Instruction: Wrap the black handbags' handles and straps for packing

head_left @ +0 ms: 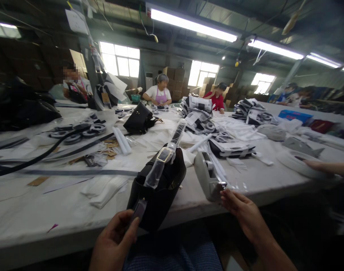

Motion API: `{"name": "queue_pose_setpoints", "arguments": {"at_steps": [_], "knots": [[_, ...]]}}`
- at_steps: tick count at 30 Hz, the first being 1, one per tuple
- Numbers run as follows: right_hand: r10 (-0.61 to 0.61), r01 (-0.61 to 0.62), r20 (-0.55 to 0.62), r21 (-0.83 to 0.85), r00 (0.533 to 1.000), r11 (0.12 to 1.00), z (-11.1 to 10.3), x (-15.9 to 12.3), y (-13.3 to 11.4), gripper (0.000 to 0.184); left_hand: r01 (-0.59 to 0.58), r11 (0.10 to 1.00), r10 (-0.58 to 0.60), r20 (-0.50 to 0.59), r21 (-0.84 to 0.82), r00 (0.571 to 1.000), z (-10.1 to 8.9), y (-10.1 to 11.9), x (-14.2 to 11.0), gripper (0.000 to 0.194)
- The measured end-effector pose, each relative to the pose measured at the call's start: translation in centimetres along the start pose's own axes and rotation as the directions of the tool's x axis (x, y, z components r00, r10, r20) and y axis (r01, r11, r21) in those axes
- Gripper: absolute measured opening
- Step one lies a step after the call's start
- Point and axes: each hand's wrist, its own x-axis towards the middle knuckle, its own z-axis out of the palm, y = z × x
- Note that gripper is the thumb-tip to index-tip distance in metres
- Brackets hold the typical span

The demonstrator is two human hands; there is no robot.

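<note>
- At the near edge of the white-covered table (73, 210), in the head view, we are seeing the black bag (157, 203) standing tilted, with its top open.
- Our left hand (114, 235) is pinching the dark strap end (139, 210) at the bag's near side, thumb and fingers closed on it.
- Over the bag's opening, a plastic-wrapped strap (157, 171) with a gold-coloured buckle (164, 154) is lying.
- Our right hand (247, 214) is reaching to the near end of the grey tape dispenser (203, 178), its fingertips meeting; whether they are holding tape, we cannot tell. Our two hands are being well apart.
- Behind the bag, another black bag (138, 118) is resting near white paper tubes (121, 140).
- At right, another person's hand (315, 165) is touching a pale rounded piece (292, 162).
</note>
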Motion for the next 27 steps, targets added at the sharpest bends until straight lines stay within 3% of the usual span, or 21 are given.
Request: {"name": "queue_pose_setpoints", "arguments": {"at_steps": [6,8,10,12,14,16,18,20,22,24,27], "knots": [[-0.055,0.047,-0.13,-0.062,0.99,0.997,-0.4,0.1,3.1,0.05,0.046,0.998,-0.045,0.036,-0.048,0.998,-0.4,-0.3,0.5,0.051],[-0.12,0.108,-0.053,-0.189,0.991,0.976,0.7,-1.6,3.3,0.048,0.059,0.997,-0.055,0.076,-0.041,0.996,-0.6,-0.4,0.7,0.054],[-0.155,0.188,0.128,-0.306,0.98,0.933,2.8,-4.1,3.0,0.042,0.057,0.998,-0.053,0.111,-0.033,0.992,-0.8,-0.5,0.8,0.053],[-0.136,0.258,0.347,-0.334,0.928,0.907,5.7,-7.0,2.4,0.035,0.034,0.999,-0.031,0.137,-0.026,0.99,-0.8,-0.4,0.7,0.047],[-0.117,0.308,0.533,-0.285,0.838,0.908,8.9,-9.6,1.8,0.032,-0.006,1.0,0.007,0.165,-0.009,0.986,-0.9,-0.3,0.6,0.039],[-0.103,0.335,0.662,-0.233,0.743,0.913,12.0,-11.4,1.5,0.03,-0.048,0.999,0.046,0.19,0.006,0.981,-0.9,-0.1,0.5,0.034],[-0.102,0.36,0.72,-0.215,0.686,0.908,14.6,-12.3,1.5,0.03,-0.087,0.996,0.082,0.209,0.015,0.975,-0.9,0.0,0.4,0.03],[-0.112,0.391,0.716,-0.238,0.689,0.889,16.5,-12.5,1.7,0.031,-0.124,0.992,0.115,0.221,0.027,0.969,-1.0,0.1,0.3,0.027],[-0.132,0.428,0.672,-0.296,0.728,0.854,17.7,-12.3,1.9,0.034,-0.154,0.988,0.144,0.225,0.03,0.964,-1.2,0.1,0.3,0.024],[-0.156,0.472,0.637,-0.362,0.755,0.803,18.3,-12.1,1.9,0.036,-0.157,0.988,0.151,0.235,0.007,0.96,-1.3,0.1,0.2,0.023],[-0.14,0.491,0.638,-0.416,0.758,0.766,18.2,-11.6,1.9,0.037,-0.091,0.995,0.1,0.262,-0.048,0.96,-1.4,0.2,0.2,0.027]]}}
